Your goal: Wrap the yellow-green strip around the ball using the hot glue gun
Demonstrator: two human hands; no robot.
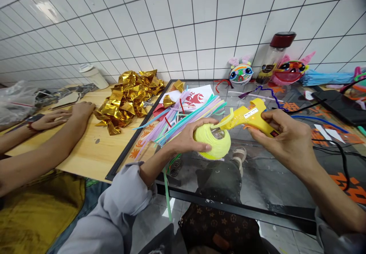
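My left hand (188,137) is closed around a round yellow ball wrapped in fuzzy strips (219,147), with a bare opening near its top. A yellow hot glue gun (248,116) is gripped in my right hand (288,139), its front end pointing left at the ball. Between the nozzle and the ball lies a pale yellow strip (227,119); whether the nozzle touches it I cannot tell. Just behind my left hand is a bundle of pastel pipe cleaners (188,113) in purple, teal and yellow.
Crumpled gold foil shapes (126,99) lie on the wooden table (94,147); another person's arms (48,143) rest at its left. Along the tiled wall stand two decorated animal-face balls (241,72) and a bottle (274,57). Black cables (341,158) cross the glass table's right side.
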